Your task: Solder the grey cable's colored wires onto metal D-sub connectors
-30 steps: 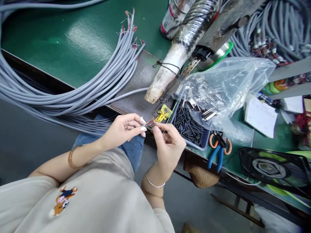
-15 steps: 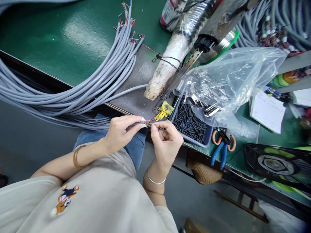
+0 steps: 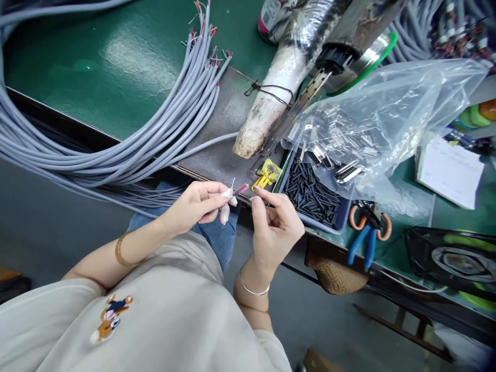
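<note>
My left hand (image 3: 196,205) pinches the stripped end of a grey cable, whose thin coloured wires (image 3: 241,189) fan out past my fingertips. My right hand (image 3: 273,226) sits just to the right of those wires with its fingers curled in a pinch; what it holds is too small to make out. Both hands hover over my lap at the front edge of the green bench (image 3: 116,62). The grey cable (image 3: 201,149) runs back across a dark metal plate (image 3: 225,129).
A thick bundle of grey cables (image 3: 116,150) loops over the bench at left. A blue tray of black tubing pieces (image 3: 310,194) lies right of my hands under a clear plastic bag (image 3: 380,119). Blue-and-orange pliers (image 3: 366,232), a yellow clip (image 3: 265,175) and a wrapped machine arm (image 3: 279,88) are nearby.
My left hand has tilted the cable end upward, so the coloured wires now point up and right. My right hand has drawn slightly away from them. The camera view drifted a little.
</note>
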